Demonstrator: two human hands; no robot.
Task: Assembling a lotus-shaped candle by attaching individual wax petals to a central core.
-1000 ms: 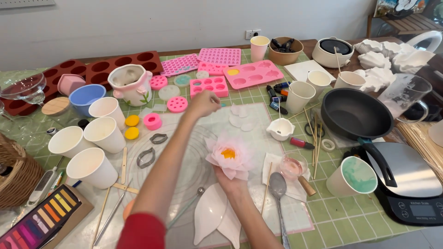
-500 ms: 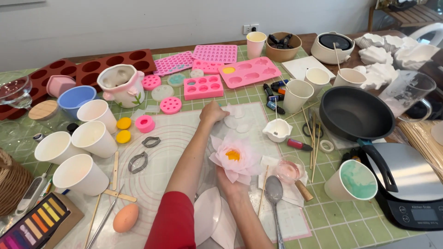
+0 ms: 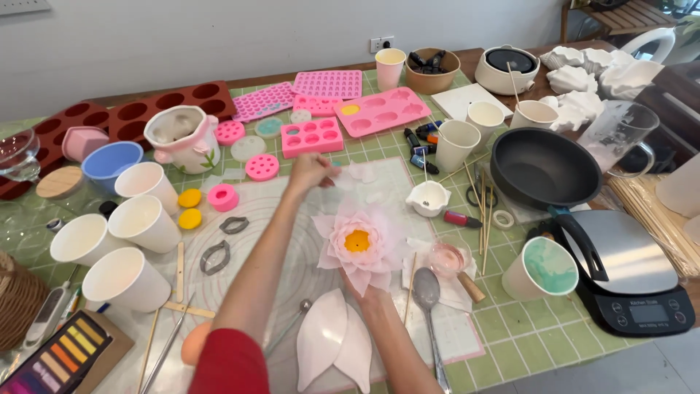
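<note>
Right hand (image 3: 370, 292) mostly hidden under pink flower (image 3: 361, 242), gripping it; left hand (image 3: 310, 171) pinching blurred petal (image 3: 337, 167)

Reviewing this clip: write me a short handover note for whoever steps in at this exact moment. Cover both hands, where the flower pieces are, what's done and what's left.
Left hand: stretched out over the mat, fingertips pinched on what looks like a small pale petal; too blurred to be sure.
Right hand: under the pink flower, holding it up from below.
Pieces: loose thin petals lie on the mat beyond the flower; two large white petal moulds sit at the near edge.
Done: the flower already has several petal layers around a yellow centre.
Left: judging by the loose petals, more could still be added.
</note>
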